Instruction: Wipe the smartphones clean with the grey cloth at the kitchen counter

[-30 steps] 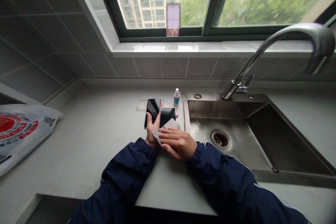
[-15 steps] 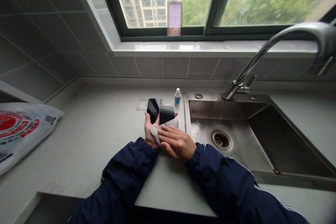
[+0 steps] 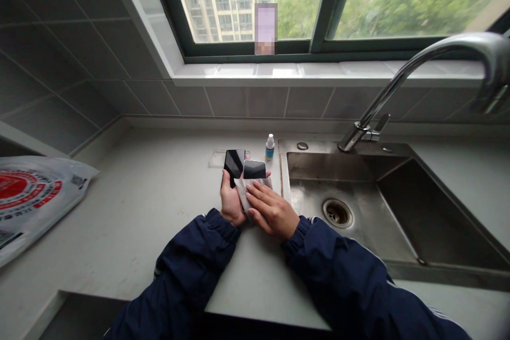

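My left hand [image 3: 232, 204] is closed around a dark-screened phone [image 3: 254, 169] with a pale edge, its palm facing up. Over the lower part of that screen lies a thin greyish-white wipe [image 3: 241, 189]. The fingers of my right hand [image 3: 274, 209] press the wipe flat against the glass. A second black phone [image 3: 234, 163] lies just behind my left thumb, on the counter and partly on a clear phone case [image 3: 217, 158]. A small bottle [image 3: 270, 147] with a white cap and blue label stands upright beyond the held phone.
A steel sink [image 3: 382, 271] lies to the right, with a curved chrome faucet [image 3: 394, 82] arching over it. At the far left of the pale counter [image 3: 131, 212] rests a white plastic bag [image 3: 40, 196] with red print. A window runs along the back.
My right hand has shifted slightly with the wipe, which now spreads flatter and covers more of the held phone's screen. My left hand keeps its hold on the phone.
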Available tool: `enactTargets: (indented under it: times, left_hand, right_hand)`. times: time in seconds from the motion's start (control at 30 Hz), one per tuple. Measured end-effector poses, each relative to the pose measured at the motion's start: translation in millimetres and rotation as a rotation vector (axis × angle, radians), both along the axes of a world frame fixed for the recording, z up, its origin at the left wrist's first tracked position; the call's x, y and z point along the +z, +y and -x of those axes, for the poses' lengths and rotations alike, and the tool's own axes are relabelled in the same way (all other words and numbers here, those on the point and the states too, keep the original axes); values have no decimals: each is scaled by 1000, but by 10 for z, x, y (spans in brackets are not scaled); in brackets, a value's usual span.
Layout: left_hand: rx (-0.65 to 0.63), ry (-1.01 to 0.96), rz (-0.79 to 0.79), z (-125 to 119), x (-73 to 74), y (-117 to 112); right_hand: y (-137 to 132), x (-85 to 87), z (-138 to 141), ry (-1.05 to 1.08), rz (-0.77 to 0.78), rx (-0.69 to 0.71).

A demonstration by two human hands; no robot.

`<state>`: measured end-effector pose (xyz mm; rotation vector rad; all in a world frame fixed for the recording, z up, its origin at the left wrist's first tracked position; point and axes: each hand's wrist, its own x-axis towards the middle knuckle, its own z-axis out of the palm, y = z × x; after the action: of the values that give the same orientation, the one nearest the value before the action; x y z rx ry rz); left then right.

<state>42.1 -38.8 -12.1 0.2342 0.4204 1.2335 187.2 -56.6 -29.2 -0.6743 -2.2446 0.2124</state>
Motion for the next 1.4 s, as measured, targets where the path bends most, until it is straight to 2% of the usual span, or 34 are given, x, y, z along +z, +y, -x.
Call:
enactTargets:
  times: [0.17,0.33,0.43,0.6,0.7,0.83,1.0,1.2,1.4]
  left_hand:
    - [-90,20,23,19,27,-22]
    - [-2,37,11,4,19,-16]
    - [-35,25,30,-1,17,-16]
    - [-33,-30,-7,22,-24,15]
    - [-49,-13,-13,40,-33,14]
    - [-61,9,-1,39,1,-18]
    - [-36,-21,7,15,-6,-2]
    - [-64,0,17,23,-5,2]
    - [-70,-76,16,20,-13,10]
  right_hand:
    - [-47,0,25,2,-36,81]
    - [-34,17,18,11,-22,-16]
    - [-30,9,10,-17,-32,15]
    - [-15,3,1,-122,-19,-54]
    - [-29,32,0,-184,-13,-25]
    - [-46,64,-12,-131,-40,-11]
    - [-34,46,-17,-109,-15,-95]
    - [-17,38,-20,-130,-12,8]
    - [-1,21,-26,-99,10,-108]
